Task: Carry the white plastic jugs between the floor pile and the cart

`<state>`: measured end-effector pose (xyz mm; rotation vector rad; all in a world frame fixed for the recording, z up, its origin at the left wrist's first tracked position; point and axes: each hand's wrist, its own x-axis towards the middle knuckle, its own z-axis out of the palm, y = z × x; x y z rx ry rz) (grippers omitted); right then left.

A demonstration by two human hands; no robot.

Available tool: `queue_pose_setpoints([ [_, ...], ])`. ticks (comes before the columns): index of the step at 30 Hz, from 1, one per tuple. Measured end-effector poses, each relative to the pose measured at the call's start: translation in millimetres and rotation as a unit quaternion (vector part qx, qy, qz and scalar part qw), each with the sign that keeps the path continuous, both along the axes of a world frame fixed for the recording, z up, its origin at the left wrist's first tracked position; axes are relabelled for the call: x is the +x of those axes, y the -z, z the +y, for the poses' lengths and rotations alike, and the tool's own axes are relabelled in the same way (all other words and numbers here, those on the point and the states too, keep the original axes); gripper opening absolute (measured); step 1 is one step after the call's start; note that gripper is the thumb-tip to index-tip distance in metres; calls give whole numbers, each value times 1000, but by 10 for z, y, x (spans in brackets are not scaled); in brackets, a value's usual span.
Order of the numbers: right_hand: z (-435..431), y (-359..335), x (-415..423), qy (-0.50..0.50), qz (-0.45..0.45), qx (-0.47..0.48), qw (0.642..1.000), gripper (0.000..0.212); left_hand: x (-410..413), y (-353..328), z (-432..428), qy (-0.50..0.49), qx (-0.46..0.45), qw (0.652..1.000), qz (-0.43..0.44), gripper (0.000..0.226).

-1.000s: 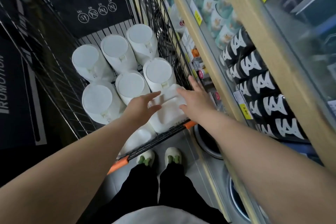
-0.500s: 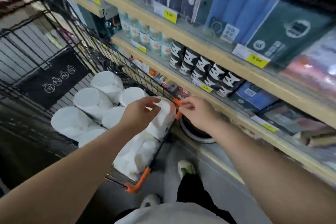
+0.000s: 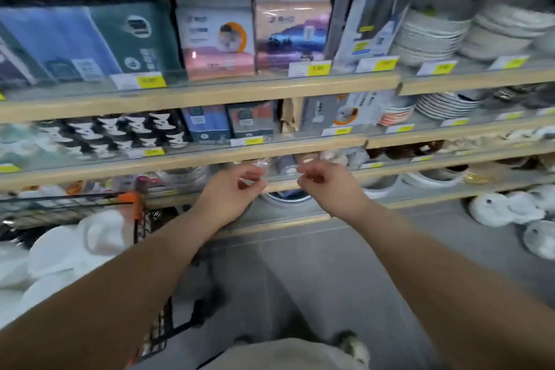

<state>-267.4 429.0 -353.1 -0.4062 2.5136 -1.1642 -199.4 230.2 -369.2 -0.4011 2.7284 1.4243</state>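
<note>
Head view: your left hand (image 3: 231,189) and right hand (image 3: 322,182) hang loosely curled, holding nothing, just before the wooden shelf edge (image 3: 300,182). White cups (image 3: 75,246) sit in the wire cart (image 3: 141,219) at left, over grey floor tiles (image 3: 315,273).

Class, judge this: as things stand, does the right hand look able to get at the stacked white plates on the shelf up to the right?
Probably yes. The right hand hovers in front of a lower shelf, holding nothing visible, and the white plates sit at an open shelf front above and to its right. Nothing stands between them, though actual reach cannot be measured.
</note>
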Motion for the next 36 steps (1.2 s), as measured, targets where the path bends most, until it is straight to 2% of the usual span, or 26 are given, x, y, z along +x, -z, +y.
queue_pose_setpoints([
  [6, 1849, -7, -233, 124, 5, -3, 992, 17, -782, -66, 1698, 112, 9, 993, 36, 14],
  [9, 2752, -17, -313, 178, 1, 8, 984, 20, -1111, -48, 2572, 161, 43, 986, 24, 15],
  [14, 4040, -15, -383, 275, 0, 7, 962, 25, -1621, -56, 3903, 253, 44, 966, 22, 16],
  [23, 5861, 184, -775, 421, -26, 13, 907, 29, -2609, 142, 6023, 397, 59, 916, -19, 15],
  [27, 6696, 230, -1167, 492, -31, 18, 870, 30, -3238, 175, 6985, 456, 52, 888, -32, 13],
  [36, 8299, 452, -1756, 591, -66, 16, 804, 30, -4201, 308, 8763, 532, 20, 844, -64, 12],
])
